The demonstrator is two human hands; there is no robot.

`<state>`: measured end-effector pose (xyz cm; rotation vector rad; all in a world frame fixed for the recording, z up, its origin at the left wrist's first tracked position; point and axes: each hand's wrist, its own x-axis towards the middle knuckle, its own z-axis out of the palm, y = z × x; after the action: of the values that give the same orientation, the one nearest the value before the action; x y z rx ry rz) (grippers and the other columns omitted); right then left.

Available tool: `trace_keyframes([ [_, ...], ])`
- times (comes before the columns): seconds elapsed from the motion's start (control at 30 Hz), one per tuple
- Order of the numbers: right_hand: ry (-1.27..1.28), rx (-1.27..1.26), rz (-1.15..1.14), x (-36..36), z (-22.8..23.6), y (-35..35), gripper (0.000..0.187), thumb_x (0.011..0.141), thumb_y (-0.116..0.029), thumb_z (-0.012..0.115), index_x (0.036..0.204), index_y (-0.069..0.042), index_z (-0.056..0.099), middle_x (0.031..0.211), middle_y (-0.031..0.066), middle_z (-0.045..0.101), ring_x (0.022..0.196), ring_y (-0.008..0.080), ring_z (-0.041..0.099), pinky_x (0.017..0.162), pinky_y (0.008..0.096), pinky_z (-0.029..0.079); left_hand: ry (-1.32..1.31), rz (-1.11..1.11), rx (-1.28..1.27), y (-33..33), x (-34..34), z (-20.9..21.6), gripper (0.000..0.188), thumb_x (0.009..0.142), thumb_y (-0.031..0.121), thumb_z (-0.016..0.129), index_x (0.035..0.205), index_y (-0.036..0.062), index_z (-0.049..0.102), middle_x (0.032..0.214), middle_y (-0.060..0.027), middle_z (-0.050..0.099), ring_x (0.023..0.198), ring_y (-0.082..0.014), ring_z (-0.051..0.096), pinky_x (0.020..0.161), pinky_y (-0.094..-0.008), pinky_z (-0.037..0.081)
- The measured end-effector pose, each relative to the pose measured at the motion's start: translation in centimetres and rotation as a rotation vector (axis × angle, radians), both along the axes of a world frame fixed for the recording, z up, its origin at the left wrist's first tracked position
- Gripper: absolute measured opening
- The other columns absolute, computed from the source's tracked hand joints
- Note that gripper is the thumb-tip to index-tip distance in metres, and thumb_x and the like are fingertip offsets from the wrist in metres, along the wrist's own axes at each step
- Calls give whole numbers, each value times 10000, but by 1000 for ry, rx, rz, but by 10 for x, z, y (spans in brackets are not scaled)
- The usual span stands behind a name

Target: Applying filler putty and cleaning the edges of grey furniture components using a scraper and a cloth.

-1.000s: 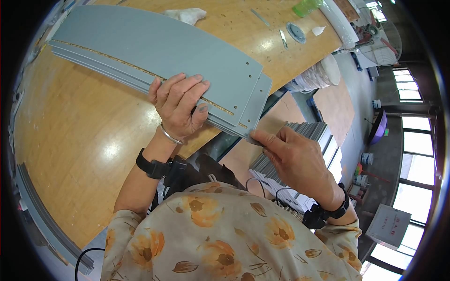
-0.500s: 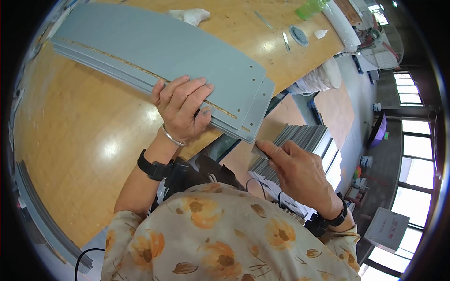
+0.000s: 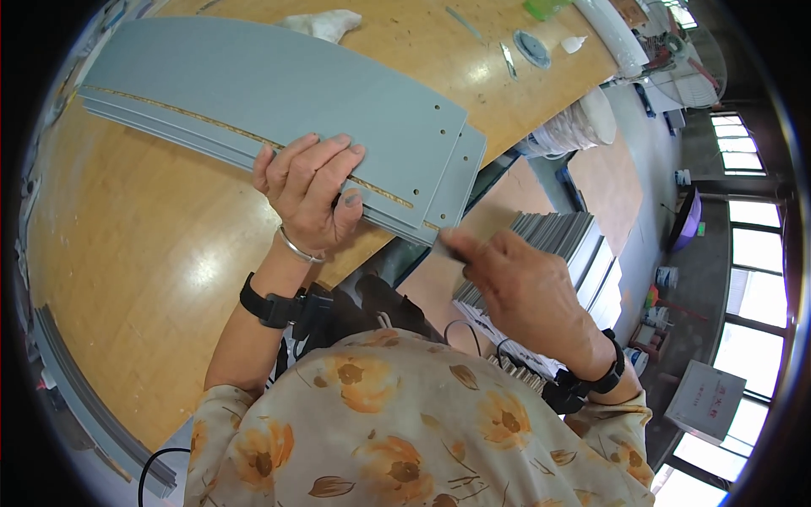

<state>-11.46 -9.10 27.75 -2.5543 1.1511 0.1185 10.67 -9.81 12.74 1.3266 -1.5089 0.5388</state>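
A small stack of long grey boards (image 3: 279, 76) lies slantwise on the wooden table, the upper ones offset from those beneath. Along the top board runs a groove showing tan core, and small round holes dot its right end. My left hand (image 3: 311, 190) grips the near long edge, fingers on top across the groove and thumb against the side. At the boards' near right corner, my right hand (image 3: 528, 283) pinches a small dark flat piece (image 3: 453, 253), mostly hidden by the fingers; its kind cannot be made out. The piece is at the corner edge.
On the wooden table (image 3: 152, 279) lie a white cloth (image 3: 325, 25), a round grey lid (image 3: 532, 49) and a small white nozzle-like piece (image 3: 574, 43). A stack of grey panels (image 3: 562, 237) stands beyond my right hand. More grey strips (image 3: 93, 397) lie at the lower left.
My right hand has moved slightly left and up, bringing the dark piece to the boards' corner. The boards and my left hand sit a little further left in the picture.
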Motion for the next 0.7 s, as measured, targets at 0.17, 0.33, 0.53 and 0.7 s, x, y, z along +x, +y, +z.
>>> trace_keyframes([
  [0.17, -476, 250, -407, -2, -21, -28, 547, 777, -150, 654, 1269, -30, 444, 789, 112, 551, 660, 220, 565, 626, 299, 470, -17, 20, 19, 2, 2, 0, 414, 931, 379, 332, 969, 148, 675, 1015, 14, 629, 1045, -175, 502, 1058, -355, 186],
  [0.33, -485, 203, -527, 12, -59, -35, 820, 690, -234, 749, 1335, -2, 298, 1059, 221, 530, 936, 302, 543, 833, 376, 456, 22, -6, 21, -4, -1, 0, 392, 915, 423, 385, 938, 171, 685, 985, 28, 635, 1014, -162, 508, 1060, -344, 182],
  [0.53, -603, 337, -475, 5, -71, -31, 920, 668, -210, 764, 1374, -8, 210, 1191, 297, 437, 1010, 367, 512, 892, 402, 436, -77, 6, 47, 1, 2, -3, 407, 916, 328, 321, 1003, 123, 662, 1033, -14, 624, 1055, -185, 502, 1057, -360, 185],
  [0.7, -574, 400, -428, -4, -67, -29, 914, 683, -133, 733, 1395, -5, 174, 1202, 286, 427, 1004, 348, 513, 880, 398, 434, -84, 4, 48, -1, 2, -4, 407, 914, 323, 320, 1006, 116, 658, 1032, -19, 623, 1037, -191, 512, 1058, -362, 184],
])
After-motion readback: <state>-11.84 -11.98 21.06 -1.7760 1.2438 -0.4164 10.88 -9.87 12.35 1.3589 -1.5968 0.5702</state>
